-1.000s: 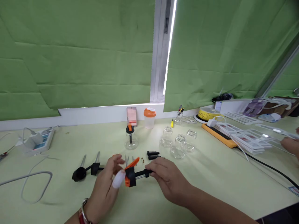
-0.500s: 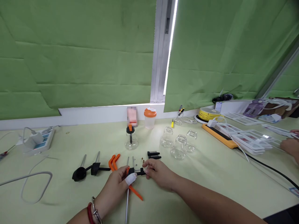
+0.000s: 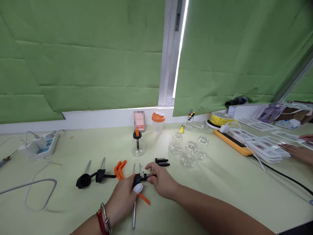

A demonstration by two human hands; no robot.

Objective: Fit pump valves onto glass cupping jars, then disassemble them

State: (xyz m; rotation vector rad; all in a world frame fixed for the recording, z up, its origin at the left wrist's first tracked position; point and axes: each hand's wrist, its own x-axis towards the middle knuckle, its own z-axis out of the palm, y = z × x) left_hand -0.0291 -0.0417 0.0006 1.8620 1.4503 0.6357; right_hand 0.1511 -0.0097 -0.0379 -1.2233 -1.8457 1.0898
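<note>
My left hand (image 3: 127, 192), with white tape round its thumb, is closed around a black plastic piece (image 3: 137, 179). An orange lever (image 3: 144, 199) sticks out below it, and a metal rod (image 3: 134, 215) points toward me. My right hand (image 3: 162, 179) pinches the end of a slim black part (image 3: 144, 177) that meets the held piece; the exact join is hidden by the fingers. Beyond my hands lie two black slotted pieces (image 3: 161, 162) and tiny metal bits (image 3: 143, 170). Two bent orange levers (image 3: 119, 169) rest left of my hands.
Two black caps with rods (image 3: 84, 180) lie at left. Several glass jars (image 3: 188, 155) stand right of centre; one jar with a black-and-orange top (image 3: 138, 148) stands ahead. Behind are an orange-lidded cup (image 3: 158, 124) and a yellow tape roll (image 3: 221, 119). Another person's hand (image 3: 297, 153) touches cards at right.
My right hand's index finger has lifted and curled above the slim black part. The metal rod below my left hand has shifted slightly. The other person's hand has moved left over the cards.
</note>
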